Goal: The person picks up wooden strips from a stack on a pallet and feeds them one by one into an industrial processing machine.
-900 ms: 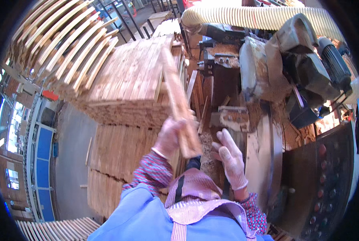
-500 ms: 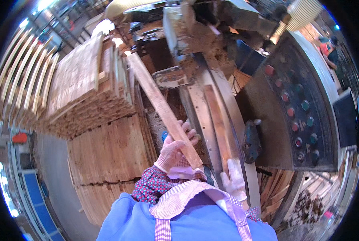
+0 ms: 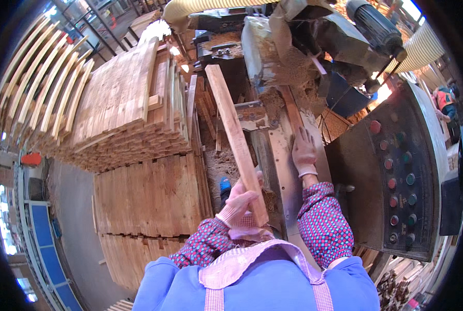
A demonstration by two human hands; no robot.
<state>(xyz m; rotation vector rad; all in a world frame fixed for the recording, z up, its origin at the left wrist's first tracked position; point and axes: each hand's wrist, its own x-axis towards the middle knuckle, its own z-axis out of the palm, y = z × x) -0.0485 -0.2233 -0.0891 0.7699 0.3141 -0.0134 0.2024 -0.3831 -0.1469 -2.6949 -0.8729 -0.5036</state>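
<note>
My gloved left hand [image 3: 242, 196] is wrapped round the lower part of a wooden strip [image 3: 228, 120], which slants up and away to the left. On the metal machine bed [image 3: 286, 173], my gloved right hand [image 3: 304, 150] lies with its fingers stretched forward. Its fingertips touch the near end of a second, darker wooden strip [image 3: 290, 105]. That strip's far end runs under the dusty machine head [image 3: 273, 52] and is hidden there.
Stacked boards [image 3: 154, 192] stand to the left, with more timber on top. At the right is a dark control panel [image 3: 397, 192] with red and green buttons. A motor [image 3: 374, 28] and a ribbed hose [image 3: 216, 6] are overhead. A person [image 3: 443, 101] stands far right.
My right hand has moved forward along the machine bed, and the darker strip has slid forward under the machine head. My left hand still holds its strip. The view has shifted.
</note>
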